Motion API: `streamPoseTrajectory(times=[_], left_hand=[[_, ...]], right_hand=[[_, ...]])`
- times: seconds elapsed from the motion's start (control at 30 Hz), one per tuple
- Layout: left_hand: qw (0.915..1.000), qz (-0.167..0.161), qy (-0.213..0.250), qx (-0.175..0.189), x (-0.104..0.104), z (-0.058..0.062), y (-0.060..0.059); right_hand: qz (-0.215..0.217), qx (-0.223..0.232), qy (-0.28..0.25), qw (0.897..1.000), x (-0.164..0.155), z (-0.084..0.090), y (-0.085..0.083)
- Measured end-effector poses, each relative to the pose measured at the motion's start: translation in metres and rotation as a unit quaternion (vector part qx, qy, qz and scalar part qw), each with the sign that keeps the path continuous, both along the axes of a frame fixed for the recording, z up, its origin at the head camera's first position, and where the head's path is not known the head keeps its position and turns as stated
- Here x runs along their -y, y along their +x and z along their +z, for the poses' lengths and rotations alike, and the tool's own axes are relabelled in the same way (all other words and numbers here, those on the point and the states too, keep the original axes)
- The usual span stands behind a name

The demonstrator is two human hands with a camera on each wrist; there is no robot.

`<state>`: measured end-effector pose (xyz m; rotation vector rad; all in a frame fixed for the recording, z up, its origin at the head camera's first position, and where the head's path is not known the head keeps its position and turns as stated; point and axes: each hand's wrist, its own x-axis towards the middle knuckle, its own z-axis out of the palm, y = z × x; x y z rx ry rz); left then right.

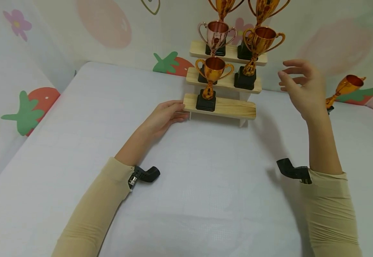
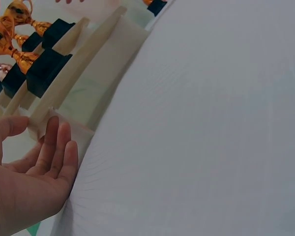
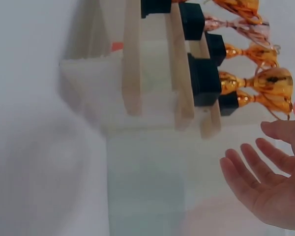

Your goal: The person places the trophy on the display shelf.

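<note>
A three-tier wooden display stand point(image 1: 234, 108) carries several small trophy cups on black bases. On its lowest tier, left of the middle, stands a gold trophy point(image 1: 209, 82). The middle tier has a rose-coloured trophy point(image 1: 217, 35) at left and a gold trophy point(image 1: 254, 53) at right. My left hand point(image 1: 164, 116) holds the left end of the lowest tier, thumb against the board and fingers below it in the left wrist view. Raised to the right of the stand, my right hand point(image 1: 305, 85) holds nothing, its fingers loosely bent.
Another gold trophy point(image 1: 345, 89) is at the right, partly hidden behind my right wrist. The top tier's gold trophies point(image 1: 265, 9) are cut off by the upper frame edge. A white cloth point(image 1: 189, 185) covers the table. Behind the stand hangs a backdrop point(image 1: 173, 21) with strawberries and flowers.
</note>
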<state>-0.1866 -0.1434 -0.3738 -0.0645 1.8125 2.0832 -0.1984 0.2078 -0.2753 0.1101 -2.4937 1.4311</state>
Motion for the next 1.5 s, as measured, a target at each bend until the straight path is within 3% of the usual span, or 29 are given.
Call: streamPoseTrajectory(times=[0.57,0.87,1.27,1.5], left_hand=[[1.0,0.003,0.003,-0.007,0.0,-0.001,0.001],[1.0,0.002,-0.002,-0.007,0.0,0.001,0.002],[0.9999,0.007,0.005,-0.005,-0.002,0.001,0.002],[0.9999,0.009,0.004,-0.003,-0.002,0.002,0.002]], right_hand=[[-0.042,0.015,-0.043,0.998,-0.033,0.001,0.0],[-0.068,-0.013,-0.082,0.994,-0.043,0.004,0.0],[-0.156,-0.029,-0.062,0.985,-0.065,0.007,-0.001],[-0.218,-0.008,-0.044,0.975,-0.075,0.012,0.0]])
